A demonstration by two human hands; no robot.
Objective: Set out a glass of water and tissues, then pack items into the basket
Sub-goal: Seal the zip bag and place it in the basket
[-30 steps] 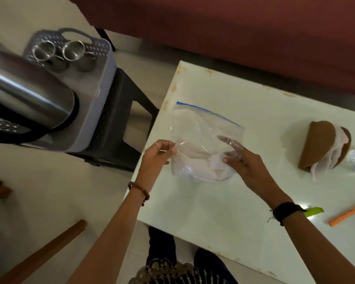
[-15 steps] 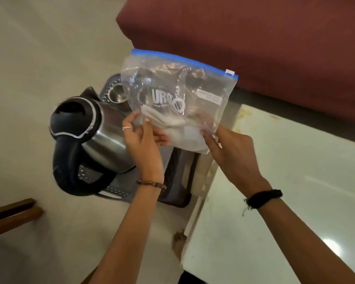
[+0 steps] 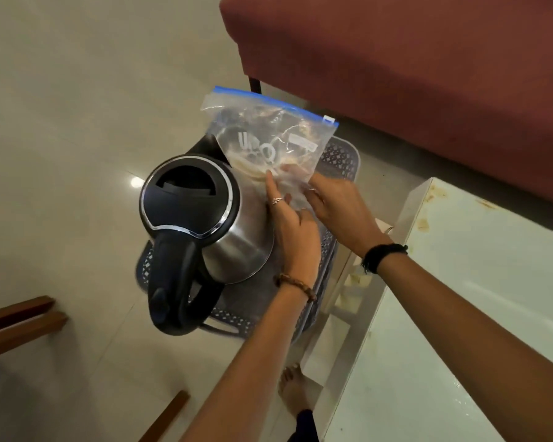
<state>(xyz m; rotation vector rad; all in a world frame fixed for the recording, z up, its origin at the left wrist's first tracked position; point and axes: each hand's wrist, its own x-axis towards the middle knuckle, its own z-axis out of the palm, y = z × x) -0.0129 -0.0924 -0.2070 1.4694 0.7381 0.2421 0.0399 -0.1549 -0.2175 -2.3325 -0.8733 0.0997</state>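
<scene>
Over the far half of the basket (image 3: 340, 154), a clear zip bag (image 3: 270, 138) with a blue seal strip is held upright, seal at the top, white folded contents low inside. Left hand (image 3: 292, 228) pinches the bag's lower edge, fingers extended up along its near face; ring on one finger, beaded bracelet at the wrist. Right hand (image 3: 339, 202) grips the lower right corner of the bag, fingers curled around the plastic; black band at the wrist. Both hands touch each other at the bag's bottom. Basket is grey, perforated, standing on the floor (image 3: 61, 106) just beside the left edge of the white bench (image 3: 476, 298). A steel kettle (image 3: 205, 224) with black lid and handle fills the near half of the basket, touching the left hand's side. Dark red sofa (image 3: 412, 59) beyond the basket. Wooden furniture legs (image 3: 16, 317) at the lower left on the floor. A bare foot (image 3: 292, 390) stands near the bench leg.
</scene>
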